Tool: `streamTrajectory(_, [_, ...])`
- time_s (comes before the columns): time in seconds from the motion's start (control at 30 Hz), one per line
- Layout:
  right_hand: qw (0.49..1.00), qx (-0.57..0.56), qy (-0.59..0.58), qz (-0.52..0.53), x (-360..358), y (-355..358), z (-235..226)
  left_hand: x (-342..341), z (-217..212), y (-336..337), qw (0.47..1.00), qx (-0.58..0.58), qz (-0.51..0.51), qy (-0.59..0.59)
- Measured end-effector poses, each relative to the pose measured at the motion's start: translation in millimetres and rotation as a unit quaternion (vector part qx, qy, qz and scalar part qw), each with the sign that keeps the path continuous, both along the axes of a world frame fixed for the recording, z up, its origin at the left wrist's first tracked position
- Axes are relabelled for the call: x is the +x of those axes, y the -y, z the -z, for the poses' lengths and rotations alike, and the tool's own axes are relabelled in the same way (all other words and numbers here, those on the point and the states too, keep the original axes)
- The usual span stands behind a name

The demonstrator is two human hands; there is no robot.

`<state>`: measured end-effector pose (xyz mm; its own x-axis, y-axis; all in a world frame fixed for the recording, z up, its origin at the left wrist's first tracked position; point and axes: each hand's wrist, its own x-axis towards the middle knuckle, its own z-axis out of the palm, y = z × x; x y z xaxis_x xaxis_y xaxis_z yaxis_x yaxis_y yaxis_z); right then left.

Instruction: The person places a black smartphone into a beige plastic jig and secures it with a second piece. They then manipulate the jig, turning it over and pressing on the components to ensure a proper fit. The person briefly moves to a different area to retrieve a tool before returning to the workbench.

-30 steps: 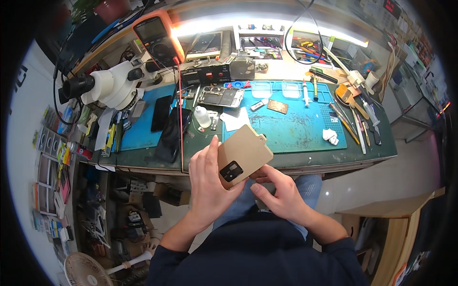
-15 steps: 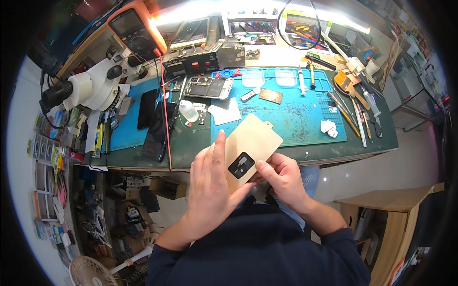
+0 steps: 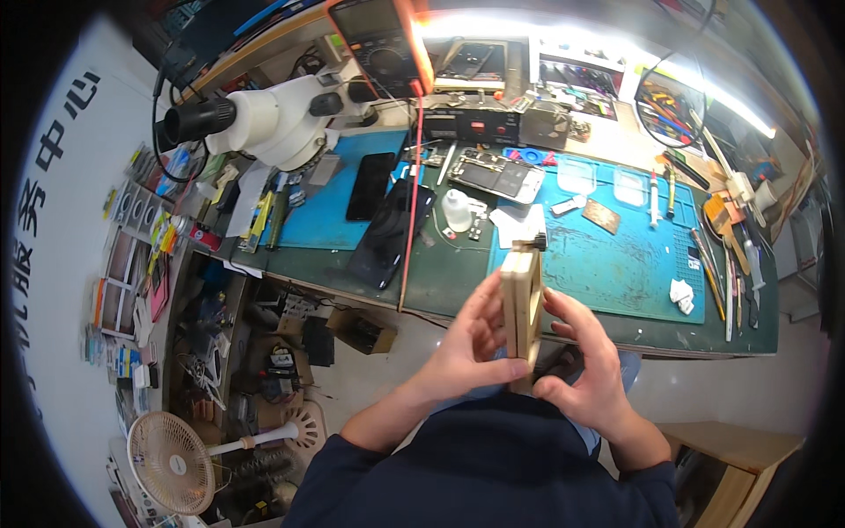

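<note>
Taking the large blue work mat (image 3: 629, 286) as my marker, I can see the tan block (image 3: 525, 290) held up in the air just on the person's side of its near left corner. The block is turned thin edge up, two pale layers face to face, and its long axis runs from the person's lap toward the mat. A small dark fitting (image 3: 535, 240) sits at the end closest to the mat.

The left hand (image 3: 465, 352) is the nearer one and, as I judge it, carries the weight: its grip pinches the block, fingers against the left face and thumb laid across the end by the lap. The right hand (image 3: 591, 365) curves around the other side with its grip spread, fingers and thumb well parted. The block lies directly to the left of that opening, its right face turned toward the palm; whether any right fingertip touches it, I cannot tell from here.

On the mat itself lie a brown plate (image 3: 601, 216) and, toward its near right corner, some crumpled white tissue (image 3: 681, 296). An opened phone (image 3: 497, 174) rests at its far left corner. Left of the mat, on the green tabletop (image 3: 462, 273), stand a white squeeze bottle (image 3: 457, 211) and, farther out, a glossy black phone (image 3: 392, 233) lying flat.
</note>
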<state>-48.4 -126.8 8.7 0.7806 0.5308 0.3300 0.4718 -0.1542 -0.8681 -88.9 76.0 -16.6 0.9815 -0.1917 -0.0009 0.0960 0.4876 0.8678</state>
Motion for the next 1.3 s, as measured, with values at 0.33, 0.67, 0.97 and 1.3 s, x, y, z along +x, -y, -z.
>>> streamTrajectory(0.33, [0.986, -0.152, -0.012, 0.066, 30.2, 40.7, -18.5, 6.8, 48.4, 37.0, 0.997, 0.053, -0.028, 0.053])
streamTrajectory(0.67, [0.951, -0.275, 0.14, 0.024, 93.6, 80.5, -5.9, -11.1, 39.7, 24.7, 0.904, 0.314, -0.169, 0.238])
streamTrajectory(0.97, [0.953, -0.275, 0.129, 0.017, 98.5, 118.4, 19.2, 2.8, 46.5, 35.1, 0.929, 0.231, -0.135, 0.257])
streamTrajectory(1.3, [0.88, -0.159, 0.43, 0.125, 24.0, 78.8, 65.2, 24.8, -29.1, 120.9, 0.958, -0.091, 0.231, -0.141])
